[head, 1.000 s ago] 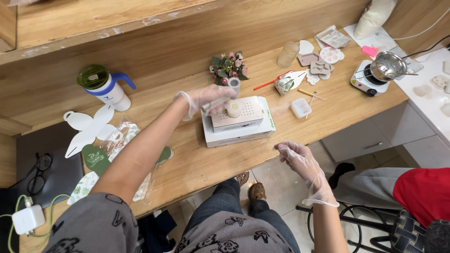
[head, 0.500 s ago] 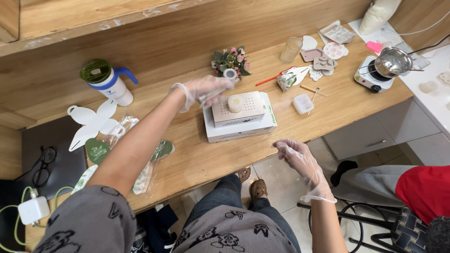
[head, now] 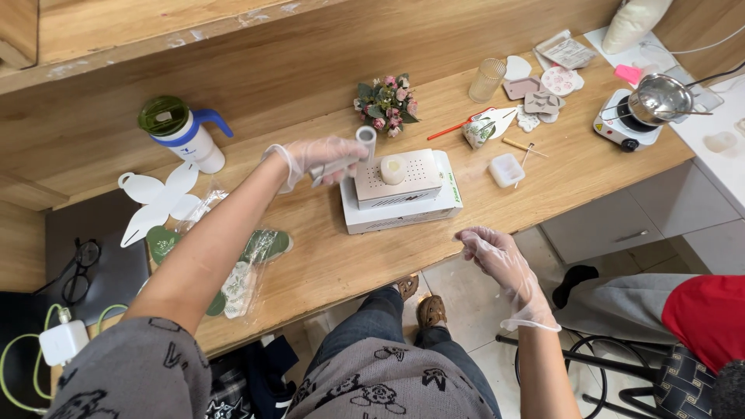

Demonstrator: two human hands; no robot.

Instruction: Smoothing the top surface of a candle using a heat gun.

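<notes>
The gloved left hand (head: 314,159) is clamped around a small white tube (head: 363,143), its long axis rising toward the wall, just left of the white box (head: 403,206). A pale lump (head: 393,168) sits on the box's perforated top. The right hand (head: 497,260) hovers off the wooden counter (head: 341,256) edge before the box, fingers loosely apart, holding nothing.

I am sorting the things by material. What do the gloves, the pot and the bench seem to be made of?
Gloves, on the left hand and right hand: thin clear plastic film, wrinkled and loose, skin showing through. Pot: probably steel, a bright mirror-like shine. Bench: wood or wood-look laminate, matt, light brown with grain lines; which one cannot be told.
</notes>
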